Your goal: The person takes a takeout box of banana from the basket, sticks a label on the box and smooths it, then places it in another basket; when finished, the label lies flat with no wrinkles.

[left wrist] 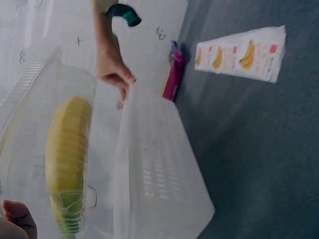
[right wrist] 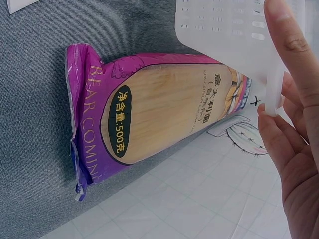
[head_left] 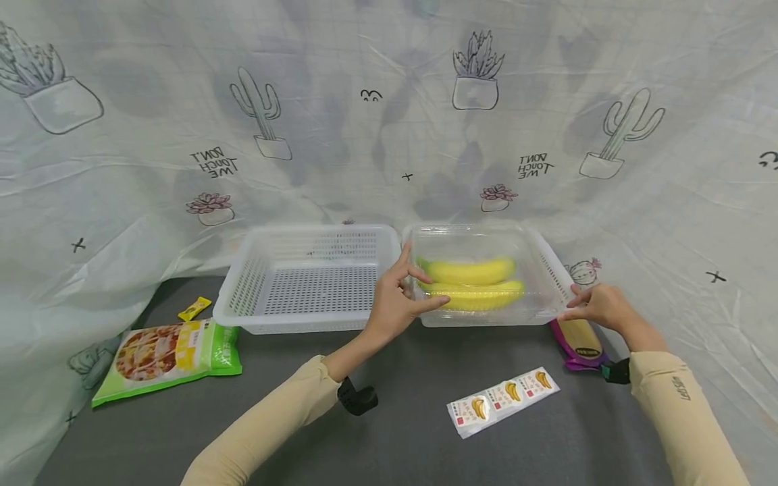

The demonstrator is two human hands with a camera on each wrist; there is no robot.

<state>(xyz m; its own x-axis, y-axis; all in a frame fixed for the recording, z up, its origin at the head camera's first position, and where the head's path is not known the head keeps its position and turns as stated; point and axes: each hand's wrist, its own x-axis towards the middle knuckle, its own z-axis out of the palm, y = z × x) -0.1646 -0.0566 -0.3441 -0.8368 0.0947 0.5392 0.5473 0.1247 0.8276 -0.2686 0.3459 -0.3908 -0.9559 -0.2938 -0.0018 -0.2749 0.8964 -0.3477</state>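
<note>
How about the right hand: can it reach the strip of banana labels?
Probably yes: the strip of banana labels lies uncovered on the table and nothing seems in the way, but the right hand pinches the white basket and would likely have to let go first.

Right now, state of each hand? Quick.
Left hand: closed, holding the clear container.
Right hand: closed, pinching the right white basket by its rim.
</note>
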